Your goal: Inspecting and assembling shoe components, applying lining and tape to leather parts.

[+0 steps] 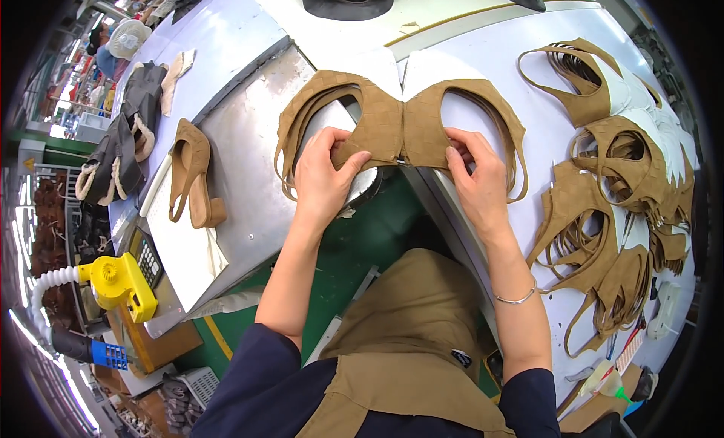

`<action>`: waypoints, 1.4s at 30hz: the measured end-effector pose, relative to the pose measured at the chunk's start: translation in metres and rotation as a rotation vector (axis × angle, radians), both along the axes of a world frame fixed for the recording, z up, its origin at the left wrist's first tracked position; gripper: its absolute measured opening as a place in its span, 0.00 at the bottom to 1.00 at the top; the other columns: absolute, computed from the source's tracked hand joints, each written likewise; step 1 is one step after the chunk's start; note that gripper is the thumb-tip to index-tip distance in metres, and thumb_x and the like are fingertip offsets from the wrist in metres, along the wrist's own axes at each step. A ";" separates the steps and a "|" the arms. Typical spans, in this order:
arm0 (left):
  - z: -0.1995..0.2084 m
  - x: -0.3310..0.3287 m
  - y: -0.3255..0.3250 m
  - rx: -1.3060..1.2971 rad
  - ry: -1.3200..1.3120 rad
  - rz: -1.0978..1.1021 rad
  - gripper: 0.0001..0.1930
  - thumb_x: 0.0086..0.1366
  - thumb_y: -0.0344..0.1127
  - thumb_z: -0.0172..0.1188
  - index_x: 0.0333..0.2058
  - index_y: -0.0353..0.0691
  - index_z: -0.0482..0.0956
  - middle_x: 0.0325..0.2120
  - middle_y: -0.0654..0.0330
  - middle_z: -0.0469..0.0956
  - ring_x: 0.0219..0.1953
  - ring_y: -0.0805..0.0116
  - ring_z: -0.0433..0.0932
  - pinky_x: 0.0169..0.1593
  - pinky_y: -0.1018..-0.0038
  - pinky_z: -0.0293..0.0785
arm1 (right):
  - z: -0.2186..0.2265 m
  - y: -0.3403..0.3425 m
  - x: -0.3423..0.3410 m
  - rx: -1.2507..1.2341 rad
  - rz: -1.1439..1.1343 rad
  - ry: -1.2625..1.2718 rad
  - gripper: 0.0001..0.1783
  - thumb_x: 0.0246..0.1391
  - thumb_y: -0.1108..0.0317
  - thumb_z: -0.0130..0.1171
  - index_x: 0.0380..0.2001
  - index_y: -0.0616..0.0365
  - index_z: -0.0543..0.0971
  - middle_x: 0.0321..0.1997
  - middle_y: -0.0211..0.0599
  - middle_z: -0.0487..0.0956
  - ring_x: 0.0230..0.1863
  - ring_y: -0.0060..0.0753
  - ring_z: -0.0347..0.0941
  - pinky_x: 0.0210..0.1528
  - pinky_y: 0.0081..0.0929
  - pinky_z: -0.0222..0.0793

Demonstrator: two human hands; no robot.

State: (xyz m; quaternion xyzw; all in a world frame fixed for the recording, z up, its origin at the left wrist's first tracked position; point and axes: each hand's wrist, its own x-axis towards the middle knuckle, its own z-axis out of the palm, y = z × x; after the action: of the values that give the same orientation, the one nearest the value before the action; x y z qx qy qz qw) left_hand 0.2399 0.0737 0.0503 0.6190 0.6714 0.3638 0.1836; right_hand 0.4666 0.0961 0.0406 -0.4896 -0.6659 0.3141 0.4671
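In front of me, two brown shoe uppers with a woven-look pattern and white lining meet edge to edge. Several strap loops show layered behind each one. The left shoe upper (369, 129) is pinched at its lower edge by my left hand (323, 174), thumb on the front and fingers curled through the opening. My right hand (480, 180) grips the right shoe upper (427, 129) the same way near its lower outer edge. Both uppers hang over the gap between two work surfaces. To the left, a finished brown slingback shoe (197, 170) with a block heel lies on its side.
Piles of similar brown uppers (584, 212) cover the right white table (520, 53). A metal plate (256, 129), white papers (188, 246), a calculator (147, 257) and a yellow device with a white hose (121, 283) occupy the left. Dark fleece-lined pieces (124, 144) lie beyond.
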 end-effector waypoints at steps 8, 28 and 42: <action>-0.002 0.006 -0.004 0.137 -0.002 0.012 0.16 0.52 0.35 0.70 0.37 0.36 0.77 0.31 0.57 0.76 0.34 0.59 0.77 0.38 0.68 0.71 | -0.002 0.000 0.001 0.006 0.001 -0.004 0.13 0.54 0.79 0.55 0.44 0.64 0.77 0.32 0.39 0.75 0.30 0.31 0.72 0.35 0.26 0.70; 0.018 -0.115 0.035 -0.232 -0.406 -0.019 0.28 0.53 0.41 0.73 0.51 0.35 0.77 0.31 0.65 0.75 0.30 0.78 0.71 0.34 0.79 0.71 | -0.001 -0.001 -0.002 -0.030 -0.013 -0.036 0.13 0.56 0.76 0.55 0.44 0.64 0.77 0.33 0.36 0.76 0.31 0.26 0.71 0.36 0.23 0.68; 0.005 -0.102 0.040 -0.158 -0.234 0.029 0.35 0.48 0.30 0.73 0.57 0.37 0.71 0.26 0.65 0.73 0.26 0.79 0.69 0.31 0.80 0.70 | -0.002 -0.003 -0.001 0.068 -0.037 -0.150 0.13 0.53 0.79 0.55 0.44 0.65 0.76 0.33 0.41 0.75 0.33 0.36 0.72 0.38 0.29 0.69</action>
State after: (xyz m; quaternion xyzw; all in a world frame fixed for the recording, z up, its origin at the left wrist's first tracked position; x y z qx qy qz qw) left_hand 0.1377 0.1135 0.0548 0.5461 0.6809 0.3820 0.3036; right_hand 0.4654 0.0933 0.0390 -0.5076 -0.7002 0.2450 0.4381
